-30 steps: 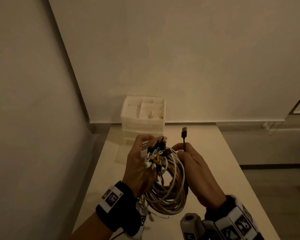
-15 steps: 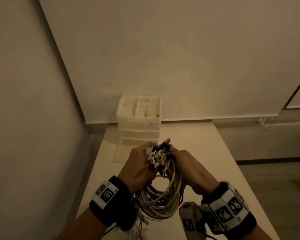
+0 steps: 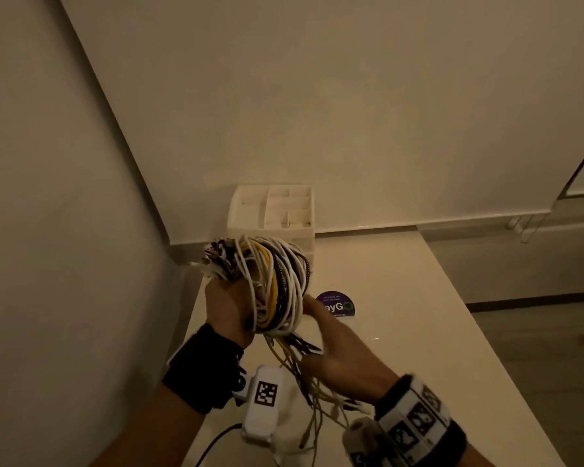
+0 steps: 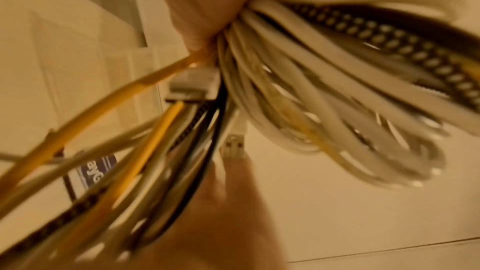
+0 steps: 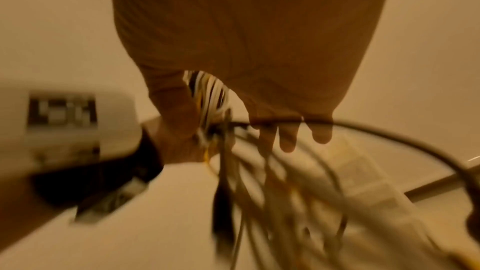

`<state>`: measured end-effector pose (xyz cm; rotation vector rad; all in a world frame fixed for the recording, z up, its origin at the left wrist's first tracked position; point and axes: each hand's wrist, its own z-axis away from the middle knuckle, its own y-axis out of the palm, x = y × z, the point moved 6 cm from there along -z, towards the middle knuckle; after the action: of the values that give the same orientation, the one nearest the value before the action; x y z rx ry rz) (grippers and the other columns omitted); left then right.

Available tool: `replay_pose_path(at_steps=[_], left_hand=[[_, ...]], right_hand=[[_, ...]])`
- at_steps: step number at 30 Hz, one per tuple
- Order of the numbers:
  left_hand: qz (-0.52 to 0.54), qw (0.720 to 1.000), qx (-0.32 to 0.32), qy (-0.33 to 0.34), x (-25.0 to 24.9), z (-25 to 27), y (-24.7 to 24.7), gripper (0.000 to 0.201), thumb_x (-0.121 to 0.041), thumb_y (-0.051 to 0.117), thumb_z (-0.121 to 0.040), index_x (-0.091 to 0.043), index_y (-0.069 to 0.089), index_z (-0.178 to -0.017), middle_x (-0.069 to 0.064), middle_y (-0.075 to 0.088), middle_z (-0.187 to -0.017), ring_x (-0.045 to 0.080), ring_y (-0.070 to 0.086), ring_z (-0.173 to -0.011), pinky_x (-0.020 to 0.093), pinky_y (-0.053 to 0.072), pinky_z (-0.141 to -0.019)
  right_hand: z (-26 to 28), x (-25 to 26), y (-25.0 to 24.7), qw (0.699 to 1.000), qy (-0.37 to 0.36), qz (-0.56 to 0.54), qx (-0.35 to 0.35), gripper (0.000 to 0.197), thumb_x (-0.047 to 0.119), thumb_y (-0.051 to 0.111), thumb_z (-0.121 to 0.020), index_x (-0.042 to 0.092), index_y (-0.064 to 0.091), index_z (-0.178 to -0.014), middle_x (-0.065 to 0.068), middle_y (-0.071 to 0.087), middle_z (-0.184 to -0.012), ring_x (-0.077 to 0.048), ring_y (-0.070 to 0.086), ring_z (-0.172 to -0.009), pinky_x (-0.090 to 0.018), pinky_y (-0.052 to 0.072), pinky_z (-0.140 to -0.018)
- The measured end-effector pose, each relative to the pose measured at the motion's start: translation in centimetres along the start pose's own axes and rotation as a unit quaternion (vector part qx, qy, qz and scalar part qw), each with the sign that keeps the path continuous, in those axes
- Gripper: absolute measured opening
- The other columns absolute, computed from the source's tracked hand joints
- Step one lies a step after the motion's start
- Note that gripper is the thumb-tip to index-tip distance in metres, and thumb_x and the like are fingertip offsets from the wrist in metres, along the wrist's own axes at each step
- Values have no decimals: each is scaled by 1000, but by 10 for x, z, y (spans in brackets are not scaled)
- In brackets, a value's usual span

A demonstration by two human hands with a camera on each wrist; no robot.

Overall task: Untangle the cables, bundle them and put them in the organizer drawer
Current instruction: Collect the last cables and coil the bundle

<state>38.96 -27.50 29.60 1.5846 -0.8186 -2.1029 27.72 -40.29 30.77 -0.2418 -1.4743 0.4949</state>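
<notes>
While the left hand (image 3: 228, 306) grips the cables (image 3: 277, 284) above the table (image 3: 402, 298), near the drawer box (image 3: 272, 210), the right hand (image 3: 338, 352) touches them with straight, loose fingers.

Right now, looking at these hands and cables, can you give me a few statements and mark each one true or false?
1. The left hand grips the coiled cable bundle. True.
2. The bundle lies inside the organizer. False: it is held up in front of it.
3. The cables are all black. False: white, yellow and dark ones show.
4. The right hand has straight fingers beside the loose cable ends. True.
5. A round purple sticker lies on the table. True.
</notes>
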Motion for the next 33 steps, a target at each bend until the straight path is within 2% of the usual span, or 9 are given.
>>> replay_pose_path(at_steps=[5,7,9,14,19,22,27,30,33], left_hand=[[41,997,62,38,-12,10,17,60,-41,22,-101,-19,75,-84,8,71,-85,22,68,-78,32,57,-69],[51,996,57,45,-19,12,16,61,-42,20,-101,-20,75,-87,8,70,-88,22,67,-81,33,56,-72],[45,997,28,48,-21,13,11,54,-42,24,-100,-20,73,-91,8,69,-91,24,66,-85,33,57,-70],[-35,989,-91,114,-35,22,-6,13,-22,59,-79,-15,62,-89,7,64,-79,23,62,-73,30,56,-53],[-179,950,-180,182,-52,29,-22,15,2,45,-95,8,58,-92,-4,58,-58,17,55,-53,30,48,-57],[-289,917,-184,206,-52,34,-18,22,5,53,-90,23,50,-102,6,49,-61,16,46,-52,23,43,-52],[-436,868,-149,187,-46,40,-11,10,9,56,-81,14,59,-90,9,52,-65,21,50,-53,20,44,-48],[-471,860,-119,157,-41,43,-7,7,6,57,-82,10,60,-87,10,54,-66,24,52,-56,23,46,-54],[-419,885,-109,172,-49,45,-4,15,11,55,-82,18,55,-95,12,54,-74,21,49,-61,19,42,-52]], right_hand=[[-19,-15,23,998,34,4,-54,42,31,70,-77,28,51,-114,1,67,-105,-15,67,-87,-35,58,-81],[-19,-21,24,996,48,20,-75,12,27,65,-78,26,56,-86,1,66,-81,-17,64,-69,-41,58,-71],[-19,-21,29,996,56,37,-62,10,22,62,-79,24,53,-74,2,59,-68,-14,57,-60,-39,55,-67],[-8,-20,30,988,56,141,-36,13,21,57,-87,22,51,-98,0,64,-89,-16,61,-76,-31,53,-70],[9,-15,18,944,-15,325,-49,19,26,47,-95,28,41,-113,5,60,-106,-18,57,-90,-30,42,-81],[10,-13,8,902,-17,428,-62,33,22,56,-89,30,42,-118,8,59,-107,-19,57,-98,-38,34,-100],[12,1,-15,865,-70,492,-70,47,23,87,-54,32,62,-93,9,62,-84,-15,63,-74,-40,52,-78],[15,13,-20,848,-115,516,-37,42,27,86,-57,31,64,-92,10,63,-83,-13,63,-72,-36,54,-74],[12,9,-32,838,-106,534,-19,48,32,81,-65,33,59,-107,11,64,-94,-11,63,-82,-38,53,-85]])
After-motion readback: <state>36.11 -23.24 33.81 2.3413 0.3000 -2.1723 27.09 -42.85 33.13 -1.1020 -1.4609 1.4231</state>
